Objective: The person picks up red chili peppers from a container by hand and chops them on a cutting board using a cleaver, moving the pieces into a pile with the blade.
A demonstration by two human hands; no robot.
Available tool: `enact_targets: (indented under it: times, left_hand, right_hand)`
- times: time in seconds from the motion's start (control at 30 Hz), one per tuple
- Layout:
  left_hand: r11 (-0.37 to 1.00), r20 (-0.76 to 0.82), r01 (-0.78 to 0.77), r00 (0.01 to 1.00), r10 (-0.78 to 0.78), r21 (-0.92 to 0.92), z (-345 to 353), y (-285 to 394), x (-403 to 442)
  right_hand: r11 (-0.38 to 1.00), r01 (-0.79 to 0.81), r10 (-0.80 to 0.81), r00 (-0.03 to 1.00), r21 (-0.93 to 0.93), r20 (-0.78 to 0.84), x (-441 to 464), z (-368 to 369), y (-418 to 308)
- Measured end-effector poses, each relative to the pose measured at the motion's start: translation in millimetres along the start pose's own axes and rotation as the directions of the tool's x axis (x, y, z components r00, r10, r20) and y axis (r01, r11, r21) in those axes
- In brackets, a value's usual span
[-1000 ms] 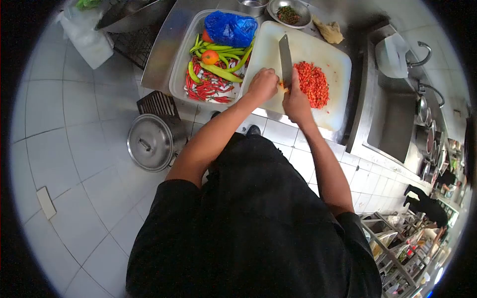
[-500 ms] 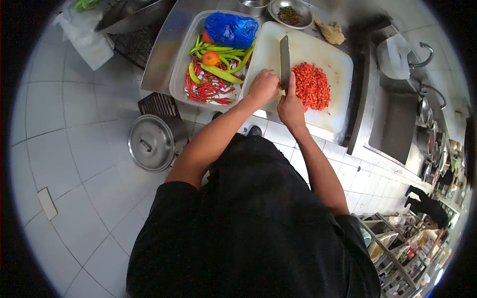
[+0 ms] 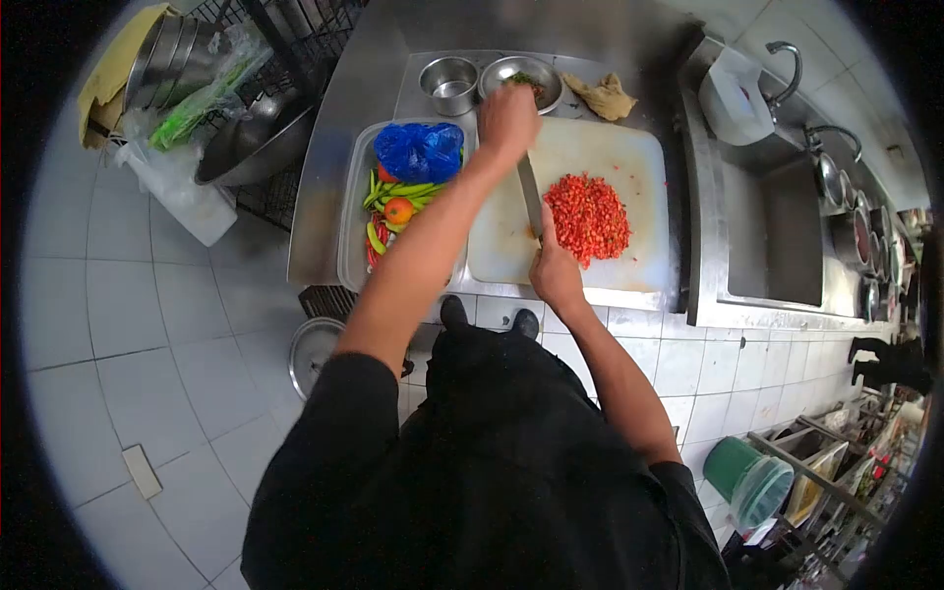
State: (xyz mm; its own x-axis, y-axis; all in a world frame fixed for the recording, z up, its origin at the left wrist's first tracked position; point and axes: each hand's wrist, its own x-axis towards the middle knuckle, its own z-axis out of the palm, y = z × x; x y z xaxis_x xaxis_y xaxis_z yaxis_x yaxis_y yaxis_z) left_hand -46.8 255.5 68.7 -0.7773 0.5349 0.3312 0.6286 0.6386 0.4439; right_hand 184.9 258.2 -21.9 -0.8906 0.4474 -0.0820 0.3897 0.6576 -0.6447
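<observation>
My left hand [image 3: 508, 123] is closed over the near left edge of a metal bowl [image 3: 551, 93] with green and dark scraps in it; whether it holds anything is hidden. My right hand [image 3: 558, 275] grips a knife [image 3: 531, 195], its blade pointing away from me over the white cutting board [image 3: 639, 162]. Chopped red chili [image 3: 588, 218] lies in a pile right of the blade. Left of the board, a clear plastic tub [image 3: 346, 231] holds green and red chilies, a tomato [image 3: 398, 210] and a blue plastic bag [image 3: 418, 151].
Behind the tub is a small metal bowl [image 3: 450, 87]; a crumpled cloth [image 3: 602, 95] lies behind the board. A sink [image 3: 777, 236] is at the right. On the floor are a lidded pot [image 3: 315, 354] and a green bucket [image 3: 730, 464]. Another person's legs [image 3: 885, 364] show far right.
My left hand has moved from beside the blade, away from me, to the metal bowl. The knife stays in my right hand, its blade now tilted left. The camera view has shifted.
</observation>
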Motion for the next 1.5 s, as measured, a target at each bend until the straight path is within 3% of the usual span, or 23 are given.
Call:
enact_targets:
  times: [0.03,0.07,0.13,0.17,0.23,0.27,0.33,0.4,0.47,0.53,0.6,0.7,0.8,1.0,1.13,1.23,1.43,1.5]
  left_hand:
    - [0.992,-0.025,-0.123,0.992,0.122,-0.038,7,-15,26]
    - [0.996,0.003,-0.089,0.996,0.089,-0.001,0,-13,47]
    - [0.976,-0.143,-0.185,0.969,0.2,0.112,21,-38,83]
    - [0.938,-0.418,-0.304,0.839,0.348,0.17,12,-43,80]
    - [0.966,-0.119,-0.252,0.959,0.258,0.063,-41,-29,75]
    - [0.991,0.062,-0.134,0.989,0.134,-0.015,-80,-11,59]
    - [0.983,0.423,0.152,0.901,-0.095,-0.101,-145,14,24]
    - [0.978,0.194,-0.154,0.964,0.18,-0.144,-108,-66,0]
    - [0.973,0.255,-0.003,0.965,0.063,-0.229,-125,-92,-54]
    - [0.982,0.278,0.111,0.958,-0.065,-0.155,-128,-119,-102]
    - [0.976,0.405,0.216,0.895,-0.187,-0.028,-120,-153,-142]
    - [0.948,0.58,0.235,0.751,-0.316,0.213,-121,-153,-177]
    - [0.973,0.588,0.07,0.786,-0.19,0.22,-105,-167,-201]
    - [0.972,0.643,0.205,0.731,-0.227,0.11,-89,-173,-200]
    - [0.974,0.565,0.217,0.796,-0.217,0.068,-98,-167,-194]
    - [0.976,0.623,0.213,0.757,-0.198,0.051,-97,-170,-201]
    - [0.97,0.743,0.151,0.623,-0.245,0.193,-95,-153,-206]
    - [0.974,0.729,0.07,0.652,-0.208,0.216,-89,-157,-208]
  right_hand:
    - [1.0,0.011,-0.011,1.0,0.017,-0.02,-4,5,2]
    - [0.999,-0.033,0.033,0.999,-0.005,0.001,-4,1,-4]
    - [0.999,-0.046,0.047,0.999,-0.022,0.003,-2,1,-4]
    - [0.999,-0.045,0.045,0.999,-0.026,0.003,-3,3,-4]
    - [0.998,-0.035,0.036,0.999,-0.049,0.009,-3,5,-2]
    - [0.998,-0.028,0.028,1.0,-0.061,0.01,-2,4,-2]
    - [0.998,-0.032,0.034,0.999,-0.056,0.035,-4,2,-3]
    - [0.999,-0.034,0.036,0.997,-0.033,0.064,-4,-1,-5]
    - [0.997,-0.054,0.057,0.996,-0.048,0.072,-2,-1,-8]
    - [0.999,-0.031,0.033,0.998,-0.026,0.056,-3,-1,-8]
    - [0.999,-0.021,0.023,0.998,-0.036,0.055,-3,0,-6]
    - [0.999,-0.031,0.032,0.997,-0.016,0.074,-3,-1,-10]
    - [1.0,0.006,-0.006,0.998,0.004,0.055,-3,0,-7]
    - [0.998,-0.03,0.034,0.996,-0.046,0.086,-4,-4,-10]
    - [0.997,-0.041,0.046,0.995,-0.058,0.087,-4,-3,-9]
    - [0.999,-0.018,0.02,0.997,-0.034,0.076,-3,-1,-6]
    - [1.0,-0.003,0.004,0.997,-0.016,0.074,-3,0,-6]
    - [1.0,-0.015,0.017,0.996,-0.027,0.082,-3,-1,-7]
